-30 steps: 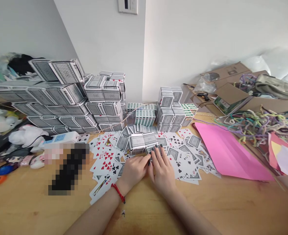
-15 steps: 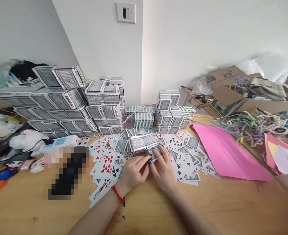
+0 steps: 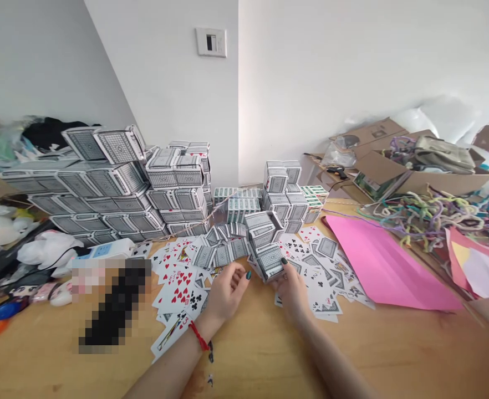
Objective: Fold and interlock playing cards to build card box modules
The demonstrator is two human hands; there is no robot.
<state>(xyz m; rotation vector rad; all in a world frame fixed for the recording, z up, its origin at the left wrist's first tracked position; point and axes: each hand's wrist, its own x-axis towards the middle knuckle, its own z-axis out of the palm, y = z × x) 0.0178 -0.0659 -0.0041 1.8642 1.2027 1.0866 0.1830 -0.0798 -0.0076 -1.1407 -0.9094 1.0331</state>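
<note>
Toward the far left corner of the table [image 3: 244, 360], a tall, wide stack of card-covered blocks [image 3: 115, 147] stands in several tiers, and beside it rises a narrower stack [image 3: 173, 176]. Both look finished as blocks, judging by their wrapped faces, though whether they are fixed to each other I cannot tell.

Right of a white power strip [image 3: 105, 249], loose playing cards [image 3: 180, 280] spread over the middle of the table, flat and unfolded, some face up; these seem to be the part not yet used. The left hand [image 3: 227, 293] is above their right-hand side, fingers loosely curled, with nothing visible between thumb and fingers. Just beyond it, smaller folded card pieces [image 3: 223, 252] sit in a bent cluster, apparently shaped but not built into a stack.

Near the table's centre, the right hand [image 3: 294, 291] grips a card-block piece [image 3: 269, 257], thumb on top and fingers beneath, its near end tilted up. It appears to be partly assembled; its joins are too small to judge.

Behind it, toward the far edge, are green-and-white packs [image 3: 244, 208] and a short right-hand stack [image 3: 284, 202], lower than those at left. More loose cards lie right of the right hand, reaching toward pink paper [image 3: 390, 266] near the table's right side.
</note>
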